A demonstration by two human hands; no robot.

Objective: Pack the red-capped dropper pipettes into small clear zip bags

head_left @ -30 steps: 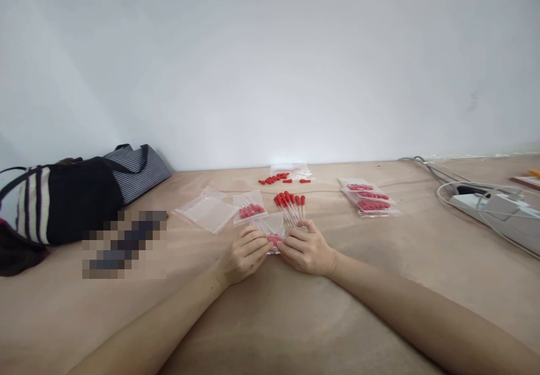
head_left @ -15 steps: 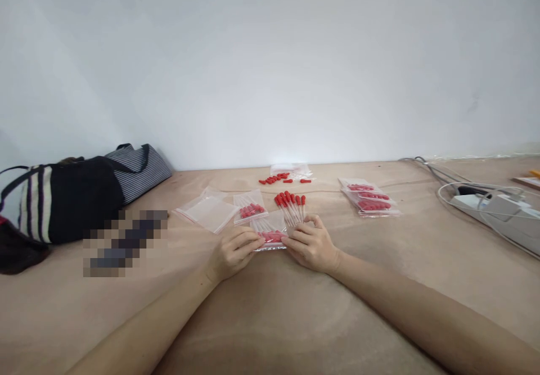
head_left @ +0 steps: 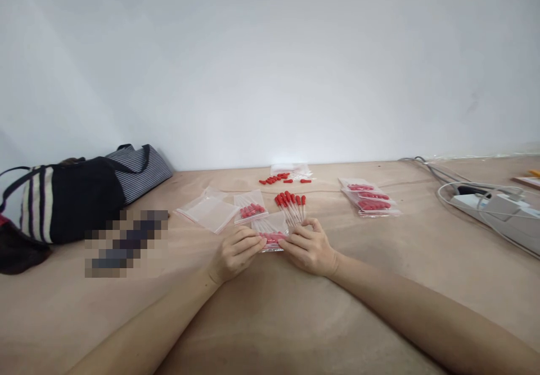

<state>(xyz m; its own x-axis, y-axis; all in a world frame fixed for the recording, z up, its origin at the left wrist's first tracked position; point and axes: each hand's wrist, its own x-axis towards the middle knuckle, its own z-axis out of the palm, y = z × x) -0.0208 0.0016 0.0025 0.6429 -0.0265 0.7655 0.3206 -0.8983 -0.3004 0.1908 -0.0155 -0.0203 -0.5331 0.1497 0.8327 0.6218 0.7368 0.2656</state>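
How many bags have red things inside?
5 visible: the held bag, another bag just beyond it, leftward, and three overlapping bags at right; that pile may hide more.

A light-brown counter [head_left: 270, 319] is carrying a fan of red-topped droppers [head_left: 291, 206] at the clock's centre. At twelve, loose red bulbs [head_left: 274, 179] are lying just before clear bags [head_left: 291, 169]. At three, packed bags [head_left: 375, 203] are overlapping, a white power strip [head_left: 506, 217] sitting farther out. At nine, flat bags [head_left: 211, 212] are lying near one packed bag [head_left: 252, 210], a black fabric bag [head_left: 84, 200] slumping well beyond. Around eight, a blurred dark object [head_left: 130, 240] is resting.
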